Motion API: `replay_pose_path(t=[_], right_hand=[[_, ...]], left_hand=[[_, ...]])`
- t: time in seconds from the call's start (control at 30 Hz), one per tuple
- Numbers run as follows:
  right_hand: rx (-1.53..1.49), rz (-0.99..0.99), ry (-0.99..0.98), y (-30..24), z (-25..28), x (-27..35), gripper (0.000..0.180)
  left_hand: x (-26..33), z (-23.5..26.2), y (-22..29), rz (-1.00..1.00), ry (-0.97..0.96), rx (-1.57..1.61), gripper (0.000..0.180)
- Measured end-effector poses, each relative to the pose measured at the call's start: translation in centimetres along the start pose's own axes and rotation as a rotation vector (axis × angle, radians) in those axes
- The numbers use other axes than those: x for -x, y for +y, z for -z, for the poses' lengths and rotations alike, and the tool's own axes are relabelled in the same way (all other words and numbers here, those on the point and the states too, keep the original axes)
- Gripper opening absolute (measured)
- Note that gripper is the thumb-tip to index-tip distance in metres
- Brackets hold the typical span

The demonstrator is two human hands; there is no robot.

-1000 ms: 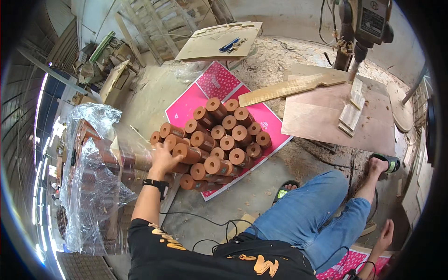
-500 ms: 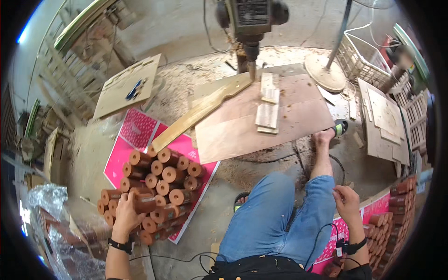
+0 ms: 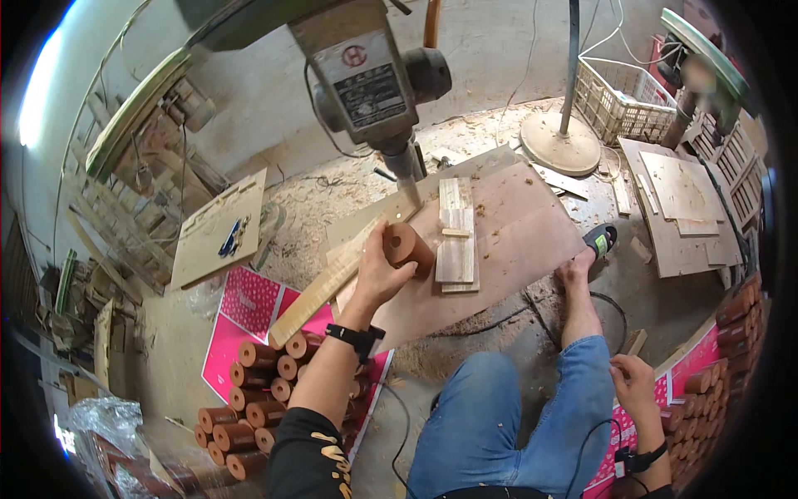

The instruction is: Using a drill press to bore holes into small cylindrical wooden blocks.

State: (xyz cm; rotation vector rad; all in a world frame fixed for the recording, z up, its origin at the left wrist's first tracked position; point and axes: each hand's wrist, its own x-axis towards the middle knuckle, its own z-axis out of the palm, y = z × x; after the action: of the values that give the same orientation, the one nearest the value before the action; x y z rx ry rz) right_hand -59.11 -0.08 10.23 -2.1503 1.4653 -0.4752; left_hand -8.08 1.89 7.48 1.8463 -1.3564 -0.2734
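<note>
Beside pale boards point(image 3: 457, 259), the left fingers point(image 3: 404, 272) clamp a brown cylinder point(image 3: 411, 249) (whether the right fingers point(image 3: 627, 364) meet, I cannot tell).

Left hand point(image 3: 382, 276) covers the left side of the brown hollow cylinder point(image 3: 415, 254); can't tell if its underside touches the pinkish board point(image 3: 515, 237). Left forearm point(image 3: 337, 370) blocks part of the cylinder pile point(image 3: 252, 407), and the right palm's hidden behind curled fingers point(image 3: 620, 367). Drill press head point(image 3: 359, 75) is cut by the top edge, right-side cylinder stack point(image 3: 738, 333) by the dark rim; blue item point(image 3: 230, 240) too small to ID.
</note>
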Motion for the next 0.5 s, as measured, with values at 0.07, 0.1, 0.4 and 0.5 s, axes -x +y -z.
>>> replay_pose_path(t=[0.07, 0.1, 0.4, 0.5], right_hand=[[-0.051, 0.039, 0.029, 0.3, -0.1, -0.1, 0.015], [-0.020, 0.070, 0.031, 0.4, 0.0, -0.4, 0.015], [-0.010, 0.079, -0.097, 2.6, -2.5, -4.2, 0.015], [0.087, 0.102, -0.138, 4.7, -4.2, -4.3, 0.018]], left_hand=[[0.1, -1.2, -0.5, 0.020, 0.024, 0.084, 0.082], [0.5, -2.0, -0.4, -0.038, 0.115, 0.003, 0.082], [0.2, -4.0, -0.4, 0.300, 0.080, 0.569, 0.072], [-0.9, -3.8, -1.0, 0.273, 0.063, 0.634, 0.070]])
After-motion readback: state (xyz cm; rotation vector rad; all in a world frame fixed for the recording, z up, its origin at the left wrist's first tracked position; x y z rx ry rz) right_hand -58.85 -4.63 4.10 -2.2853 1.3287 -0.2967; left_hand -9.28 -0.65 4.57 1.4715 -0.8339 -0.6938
